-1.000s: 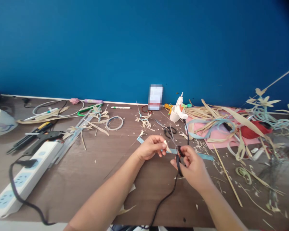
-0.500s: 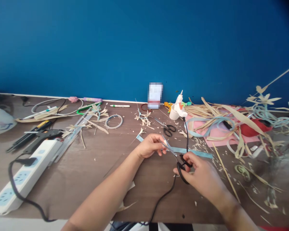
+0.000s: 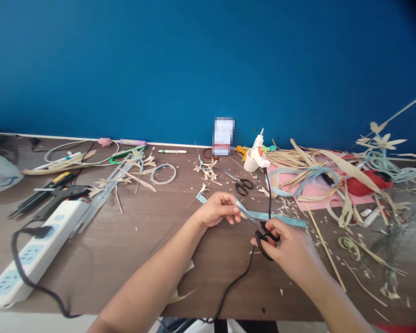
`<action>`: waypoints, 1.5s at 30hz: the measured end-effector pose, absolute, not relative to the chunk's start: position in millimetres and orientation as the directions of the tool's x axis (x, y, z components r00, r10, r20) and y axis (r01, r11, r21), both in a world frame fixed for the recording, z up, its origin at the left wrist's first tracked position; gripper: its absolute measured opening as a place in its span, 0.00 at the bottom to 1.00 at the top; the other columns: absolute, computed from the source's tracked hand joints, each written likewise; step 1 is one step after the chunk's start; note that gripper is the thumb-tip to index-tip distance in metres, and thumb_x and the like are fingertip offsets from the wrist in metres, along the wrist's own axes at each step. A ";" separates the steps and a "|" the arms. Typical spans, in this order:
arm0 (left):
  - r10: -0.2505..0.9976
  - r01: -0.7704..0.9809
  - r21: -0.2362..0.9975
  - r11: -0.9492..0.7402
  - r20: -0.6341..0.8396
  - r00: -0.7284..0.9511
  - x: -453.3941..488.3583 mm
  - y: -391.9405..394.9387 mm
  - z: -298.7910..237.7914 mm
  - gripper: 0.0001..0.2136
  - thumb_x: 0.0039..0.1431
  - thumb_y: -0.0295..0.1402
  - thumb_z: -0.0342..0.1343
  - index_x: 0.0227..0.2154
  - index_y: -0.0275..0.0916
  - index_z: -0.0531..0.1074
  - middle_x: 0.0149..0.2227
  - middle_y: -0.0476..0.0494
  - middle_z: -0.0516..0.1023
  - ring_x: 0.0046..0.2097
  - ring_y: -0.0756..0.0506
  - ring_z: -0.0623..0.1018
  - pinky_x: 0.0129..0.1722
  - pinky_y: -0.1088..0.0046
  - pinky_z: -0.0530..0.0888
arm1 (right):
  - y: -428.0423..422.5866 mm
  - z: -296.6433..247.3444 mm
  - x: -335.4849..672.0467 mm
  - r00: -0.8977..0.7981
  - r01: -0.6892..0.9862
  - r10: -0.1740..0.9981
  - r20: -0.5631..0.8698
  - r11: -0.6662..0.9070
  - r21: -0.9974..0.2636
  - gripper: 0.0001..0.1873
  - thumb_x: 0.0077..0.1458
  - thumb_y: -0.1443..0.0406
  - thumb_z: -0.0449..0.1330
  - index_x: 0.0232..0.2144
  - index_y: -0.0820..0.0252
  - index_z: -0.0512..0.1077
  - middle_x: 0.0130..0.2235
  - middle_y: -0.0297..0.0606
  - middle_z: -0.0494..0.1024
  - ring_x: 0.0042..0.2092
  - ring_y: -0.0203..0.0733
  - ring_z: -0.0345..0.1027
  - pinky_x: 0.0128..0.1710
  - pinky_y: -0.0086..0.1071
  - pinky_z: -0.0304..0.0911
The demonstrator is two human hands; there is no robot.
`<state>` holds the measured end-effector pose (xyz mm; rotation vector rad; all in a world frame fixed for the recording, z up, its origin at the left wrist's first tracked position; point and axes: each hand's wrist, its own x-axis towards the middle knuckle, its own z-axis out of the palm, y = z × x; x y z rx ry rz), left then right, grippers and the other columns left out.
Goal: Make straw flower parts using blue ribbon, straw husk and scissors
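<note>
My right hand [image 3: 289, 245] grips the black handles of a pair of scissors [image 3: 253, 223], with fingers and thumb at the loops. Its blades point up and left, reaching across the fingertips of my left hand [image 3: 218, 210]. That hand is closed in a pinch on a small pale strip, mostly hidden by the fingers and blades. On the table behind the scissors lies a light blue ribbon [image 3: 280, 219]. A second pair of scissors [image 3: 243, 186] rests beyond my hands, close to several pale husk-like flowers [image 3: 208, 172].
A white glue gun [image 3: 258, 152] stands in a white cup, its cord running toward the table's front edge. At right are heaped dried strips [image 3: 298, 159] on pink sheets [image 3: 321, 196]. To the left lie a power strip [image 3: 43, 249], a black glue gun [image 3: 62, 199] and a white bowl [image 3: 2, 173].
The scissors have shifted slightly in my right hand, and their blades look nearer together. My left hand stays almost in place, still pinching.
</note>
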<state>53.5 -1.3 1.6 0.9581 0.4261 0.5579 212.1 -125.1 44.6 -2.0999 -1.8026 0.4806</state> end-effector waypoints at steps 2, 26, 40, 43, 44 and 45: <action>0.615 -0.257 0.855 0.450 -0.088 0.783 53.3 -1.2 1.5 0.14 0.36 0.35 0.64 0.22 0.30 0.68 0.22 0.45 0.75 0.22 0.51 0.74 0.17 0.82 0.70 | -125.7 43.7 212.7 0.135 0.878 0.991 -0.023 -0.130 -0.461 0.14 0.42 0.53 0.58 0.21 0.55 0.61 0.16 0.25 0.64 0.19 0.33 0.56 0.20 0.25 0.48; 0.608 -0.273 0.847 0.456 -0.072 0.791 54.5 -2.0 -0.8 0.12 0.37 0.33 0.64 0.22 0.31 0.70 0.21 0.46 0.75 0.23 0.50 0.75 0.16 0.82 0.70 | -126.0 46.6 216.2 0.089 0.837 0.993 -0.083 -0.120 -0.534 0.14 0.41 0.53 0.58 0.24 0.55 0.63 0.17 0.26 0.66 0.20 0.33 0.58 0.20 0.26 0.51; 0.602 -0.235 0.865 0.443 -0.093 0.793 54.0 -1.6 1.3 0.13 0.37 0.35 0.64 0.21 0.30 0.70 0.21 0.45 0.74 0.23 0.51 0.75 0.17 0.82 0.70 | -127.6 49.2 213.5 0.112 0.893 0.993 -0.032 -0.114 -0.435 0.15 0.42 0.52 0.57 0.21 0.55 0.60 0.16 0.25 0.63 0.19 0.32 0.54 0.19 0.25 0.46; 0.597 -0.234 0.866 0.441 -0.089 0.797 53.8 -1.3 0.1 0.12 0.38 0.34 0.63 0.22 0.30 0.70 0.22 0.45 0.75 0.23 0.51 0.75 0.17 0.82 0.70 | -127.6 48.5 213.4 0.118 0.888 0.993 -0.018 -0.113 -0.446 0.15 0.42 0.52 0.58 0.21 0.55 0.61 0.15 0.25 0.62 0.19 0.32 0.53 0.19 0.25 0.45; 0.595 -0.233 0.868 0.439 -0.086 0.799 53.7 -1.2 -0.3 0.11 0.38 0.33 0.63 0.22 0.30 0.70 0.22 0.44 0.75 0.23 0.51 0.75 0.18 0.82 0.70 | -127.4 48.3 213.4 0.123 0.885 0.992 -0.020 -0.119 -0.450 0.15 0.42 0.52 0.58 0.20 0.56 0.61 0.15 0.25 0.61 0.18 0.32 0.52 0.19 0.25 0.45; 0.593 -0.233 0.870 0.435 -0.082 0.801 53.6 -1.1 -0.7 0.11 0.39 0.33 0.63 0.22 0.30 0.70 0.23 0.44 0.75 0.23 0.51 0.75 0.18 0.82 0.70 | -127.3 47.9 213.5 0.130 0.881 0.991 -0.029 -0.129 -0.456 0.15 0.42 0.53 0.58 0.20 0.56 0.60 0.15 0.25 0.61 0.18 0.32 0.52 0.19 0.24 0.45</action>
